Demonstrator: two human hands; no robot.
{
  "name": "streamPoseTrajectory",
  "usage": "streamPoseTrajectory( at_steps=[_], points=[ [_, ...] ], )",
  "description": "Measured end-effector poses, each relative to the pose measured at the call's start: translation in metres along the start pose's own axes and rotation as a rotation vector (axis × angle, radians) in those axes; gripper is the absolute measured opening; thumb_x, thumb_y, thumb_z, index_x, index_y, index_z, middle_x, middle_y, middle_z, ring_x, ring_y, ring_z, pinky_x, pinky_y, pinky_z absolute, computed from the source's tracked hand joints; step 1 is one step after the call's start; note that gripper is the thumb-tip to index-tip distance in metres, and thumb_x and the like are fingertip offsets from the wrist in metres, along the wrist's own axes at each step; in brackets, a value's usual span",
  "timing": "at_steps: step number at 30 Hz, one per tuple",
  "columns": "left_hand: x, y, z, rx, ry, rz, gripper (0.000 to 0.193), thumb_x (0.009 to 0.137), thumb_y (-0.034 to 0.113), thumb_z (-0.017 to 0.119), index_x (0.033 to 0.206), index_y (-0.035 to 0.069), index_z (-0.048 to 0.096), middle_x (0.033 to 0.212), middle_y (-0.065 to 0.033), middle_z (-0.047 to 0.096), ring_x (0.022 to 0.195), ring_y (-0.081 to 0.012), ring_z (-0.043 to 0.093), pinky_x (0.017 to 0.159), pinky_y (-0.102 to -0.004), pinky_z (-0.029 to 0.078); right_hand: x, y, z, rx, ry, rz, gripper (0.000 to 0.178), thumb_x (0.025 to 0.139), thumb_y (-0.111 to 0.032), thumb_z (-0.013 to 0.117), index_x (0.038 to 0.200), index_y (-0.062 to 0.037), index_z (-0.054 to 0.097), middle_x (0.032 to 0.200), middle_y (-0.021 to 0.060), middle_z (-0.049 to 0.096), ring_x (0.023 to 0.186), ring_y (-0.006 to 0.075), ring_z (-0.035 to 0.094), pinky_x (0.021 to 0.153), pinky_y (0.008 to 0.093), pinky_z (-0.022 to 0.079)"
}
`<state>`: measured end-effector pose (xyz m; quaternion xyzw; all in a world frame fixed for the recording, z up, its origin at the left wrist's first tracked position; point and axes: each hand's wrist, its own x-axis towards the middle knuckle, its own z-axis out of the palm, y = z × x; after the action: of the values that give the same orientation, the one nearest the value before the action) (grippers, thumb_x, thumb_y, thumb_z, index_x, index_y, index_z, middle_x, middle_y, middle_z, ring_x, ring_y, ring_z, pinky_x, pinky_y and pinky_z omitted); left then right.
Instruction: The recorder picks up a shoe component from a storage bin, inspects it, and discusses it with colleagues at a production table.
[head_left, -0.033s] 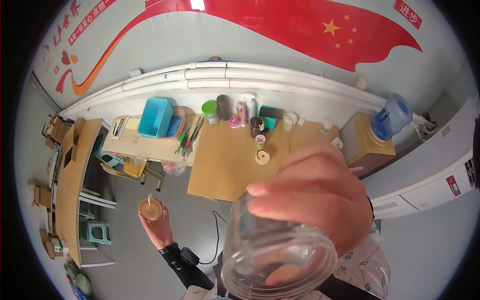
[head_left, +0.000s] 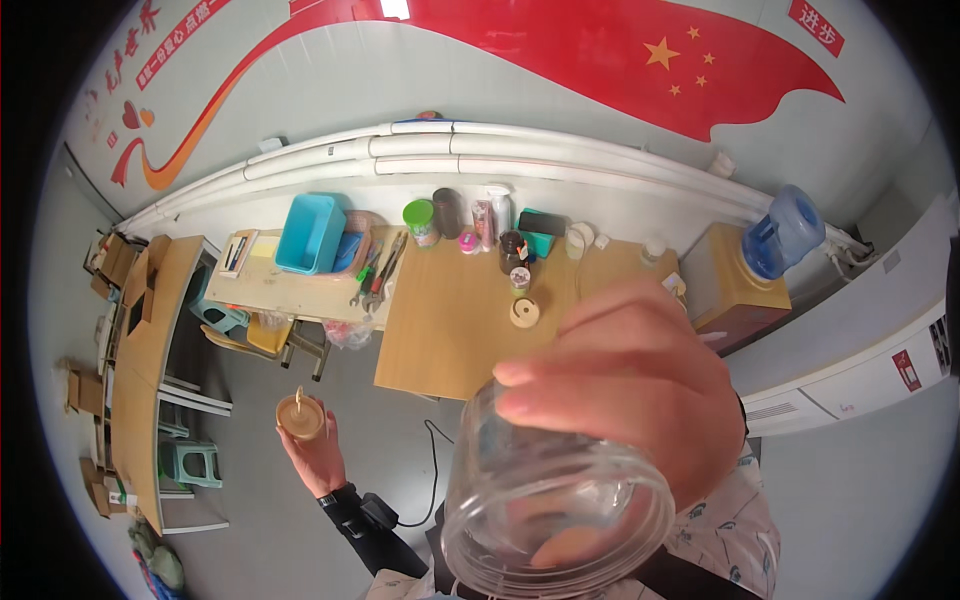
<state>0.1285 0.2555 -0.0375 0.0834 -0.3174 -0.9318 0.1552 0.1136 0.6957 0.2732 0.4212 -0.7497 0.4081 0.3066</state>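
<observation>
My right hand [head_left: 650,395] is close to the camera, its fingers wrapped round a clear plastic cup [head_left: 500,480]. The cup is tilted, its wide rim towards the bottom of the picture, and a fingertip shows through the plastic. Lower and to the left, off the table's near edge, my left hand [head_left: 320,468] grips a round tan lid-like piece [head_left: 300,420] with a thin pale stem rising from its middle. What lies beneath that piece is hidden by the hand. On the table beyond the cup lies a beige disc [head_left: 525,313] with a hole in it.
The wooden table [head_left: 440,340] bears a green-lidded jar [head_left: 420,225], a dark bottle [head_left: 514,250] and a white spray bottle [head_left: 499,208] at the back. Left of it, a side table holds a blue basin [head_left: 310,235] and pliers [head_left: 378,285]. A water dispenser bottle [head_left: 783,235] stands right.
</observation>
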Motion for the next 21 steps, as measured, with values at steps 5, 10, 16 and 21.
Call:
streamPoseTrajectory(
  at_steps=[5, 10, 16, 21],
  points=[
    [-0.003, -0.001, 0.007, 0.006, 0.025, 0.001, 0.056, 0.109, 0.05, 0.057, 0.152, 0.016, 0.05, 0.154, -0.0132, 0.054, 0.143, -0.0314, 0.05, 0.118, -0.0488, 0.036, -0.003, 0.005, 0.007, 0.024, 0.058, 0.002, 0.06, 0.076, -0.048, 0.091, 0.107, 0.0004, 0.074, 0.103, 0.0165, 0.077, 0.081, 0.0283, 0.067, 0.075, 0.0403, 0.054],
    [-0.004, -0.003, 0.002, -0.004, 0.013, 0.018, 0.055, 0.109, 0.049, 0.057, 0.152, 0.016, 0.05, 0.154, -0.0136, 0.054, 0.144, -0.0324, 0.049, 0.119, -0.0495, 0.036, 0.0, -0.006, 0.003, 0.052, 0.019, 0.084, 0.058, 0.073, -0.042, 0.095, 0.107, -0.0001, 0.075, 0.104, 0.0145, 0.077, 0.083, 0.028, 0.068, 0.074, 0.039, 0.054],
    [-0.004, -0.001, -0.001, 0.009, 0.013, 0.016, 0.054, 0.109, 0.049, 0.058, 0.152, 0.017, 0.05, 0.154, -0.0139, 0.054, 0.145, -0.0334, 0.048, 0.119, -0.05, 0.036, -0.002, -0.004, 0.004, 0.066, 0.04, -0.019, 0.061, 0.073, -0.049, 0.094, 0.106, -0.0005, 0.075, 0.104, 0.0134, 0.077, 0.08, 0.0278, 0.065, 0.071, 0.0392, 0.052],
    [-0.003, -0.002, -0.004, 0.0, -0.017, 0.02, 0.055, 0.109, 0.049, 0.058, 0.152, 0.016, 0.05, 0.154, -0.0141, 0.054, 0.144, -0.0332, 0.049, 0.119, -0.0495, 0.038, -0.004, -0.004, 0.007, 0.042, 0.07, -0.044, 0.059, 0.079, -0.056, 0.088, 0.105, -0.0045, 0.076, 0.105, 0.0118, 0.076, 0.079, 0.027, 0.063, 0.069, 0.0383, 0.051]
  ],
)
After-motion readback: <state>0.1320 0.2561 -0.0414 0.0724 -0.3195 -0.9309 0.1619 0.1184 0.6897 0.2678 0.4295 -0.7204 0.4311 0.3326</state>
